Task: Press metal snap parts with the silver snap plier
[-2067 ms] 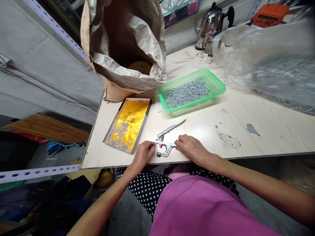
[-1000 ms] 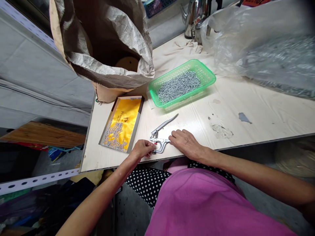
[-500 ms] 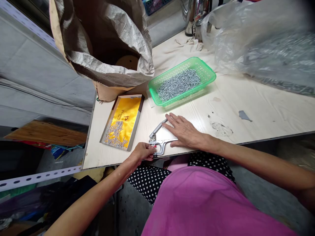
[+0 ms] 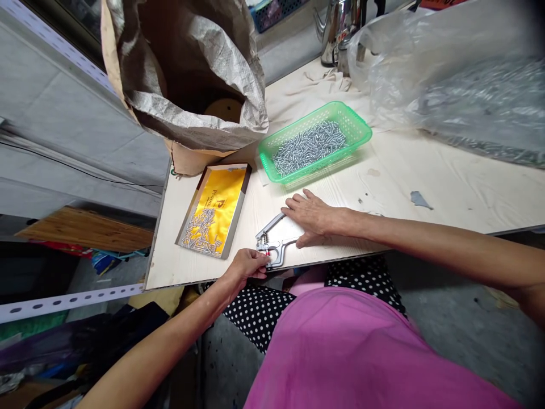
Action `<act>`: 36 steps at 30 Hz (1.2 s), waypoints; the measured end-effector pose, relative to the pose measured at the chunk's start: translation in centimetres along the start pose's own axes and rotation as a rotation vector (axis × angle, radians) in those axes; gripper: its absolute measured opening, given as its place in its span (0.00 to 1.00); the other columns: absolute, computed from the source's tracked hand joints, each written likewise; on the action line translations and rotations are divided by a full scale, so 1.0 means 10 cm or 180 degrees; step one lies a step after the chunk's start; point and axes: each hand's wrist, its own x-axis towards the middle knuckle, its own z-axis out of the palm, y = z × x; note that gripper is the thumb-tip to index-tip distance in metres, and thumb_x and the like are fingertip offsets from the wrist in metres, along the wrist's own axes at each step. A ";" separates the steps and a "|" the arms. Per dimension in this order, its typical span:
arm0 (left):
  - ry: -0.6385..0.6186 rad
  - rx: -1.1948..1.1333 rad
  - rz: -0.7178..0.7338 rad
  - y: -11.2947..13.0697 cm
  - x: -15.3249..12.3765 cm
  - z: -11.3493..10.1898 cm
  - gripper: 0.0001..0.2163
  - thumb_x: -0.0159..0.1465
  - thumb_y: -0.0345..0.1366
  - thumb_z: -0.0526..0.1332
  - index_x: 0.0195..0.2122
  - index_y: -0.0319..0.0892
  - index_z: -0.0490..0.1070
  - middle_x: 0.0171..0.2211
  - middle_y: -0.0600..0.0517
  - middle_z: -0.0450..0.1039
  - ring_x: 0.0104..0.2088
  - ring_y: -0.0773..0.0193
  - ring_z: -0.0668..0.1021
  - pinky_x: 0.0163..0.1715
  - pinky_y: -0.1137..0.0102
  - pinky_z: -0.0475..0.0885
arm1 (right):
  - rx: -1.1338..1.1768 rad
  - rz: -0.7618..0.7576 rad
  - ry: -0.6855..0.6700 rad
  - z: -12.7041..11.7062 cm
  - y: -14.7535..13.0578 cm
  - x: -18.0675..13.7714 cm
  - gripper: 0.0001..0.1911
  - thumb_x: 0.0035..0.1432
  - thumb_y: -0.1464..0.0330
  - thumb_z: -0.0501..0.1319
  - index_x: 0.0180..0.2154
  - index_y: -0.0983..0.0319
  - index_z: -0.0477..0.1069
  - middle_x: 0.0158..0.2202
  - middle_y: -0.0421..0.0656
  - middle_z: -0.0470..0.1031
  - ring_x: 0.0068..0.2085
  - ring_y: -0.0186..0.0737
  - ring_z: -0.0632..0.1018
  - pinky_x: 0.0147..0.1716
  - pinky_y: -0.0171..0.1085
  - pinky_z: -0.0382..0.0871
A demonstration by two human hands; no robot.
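Hand pliers [image 4: 279, 247] of grey metal, with a coil spring near the pivot and a red part at the jaw, lie at the table's front edge with their handles spread apart. My right hand [image 4: 313, 218] is on the handle ends, fingers bent over the upper one and thumb against the lower one. At the jaw, my left hand [image 4: 248, 264] is closed in a pinch; what sits between its fingertips is hidden. Left of the pliers, a shallow box [image 4: 230, 233] with a yellow lining holds small silvery metal pieces [image 4: 200, 233].
Behind the pliers stands a green basket [image 4: 361, 136] filled with similar metal pieces. A large open sack [image 4: 251, 108] rises at the back left. To the right lies a clear plastic bag [image 4: 460, 96] of metal parts. A metal kettle [image 4: 334, 34] stands at the back.
My right hand's fingers have curled more over the upper handle, and its wrist sits a little higher. My left hand stays at the jaw. The view has shifted slightly.
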 end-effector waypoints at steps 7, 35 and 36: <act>0.0154 0.0657 0.0504 -0.13 -0.04 -0.01 0.10 0.58 0.38 0.66 0.27 0.37 0.71 0.21 0.56 0.66 0.22 0.68 0.71 0.28 0.69 0.73 | 0.0132 0.0044 0.0017 -0.03 -0.08 -0.07 0.25 0.51 0.53 0.68 0.42 0.65 0.71 0.44 0.51 0.72 0.45 0.50 0.67 0.40 0.43 0.58; 0.0801 0.3279 0.3044 0.39 0.25 0.37 0.06 0.66 0.38 0.60 0.37 0.41 0.73 0.36 0.49 0.70 0.43 0.58 0.71 0.41 0.65 0.69 | 0.0447 0.0409 -0.0492 -0.03 -0.25 -0.02 0.10 0.65 0.75 0.54 0.41 0.67 0.74 0.40 0.51 0.76 0.42 0.45 0.75 0.35 0.39 0.64; 0.0798 0.3316 0.3058 0.39 0.26 0.36 0.07 0.66 0.38 0.59 0.37 0.41 0.73 0.36 0.49 0.71 0.43 0.57 0.71 0.41 0.65 0.69 | 0.0441 0.0416 -0.0482 -0.03 -0.25 -0.02 0.11 0.65 0.75 0.53 0.41 0.67 0.74 0.40 0.51 0.76 0.42 0.45 0.75 0.35 0.39 0.64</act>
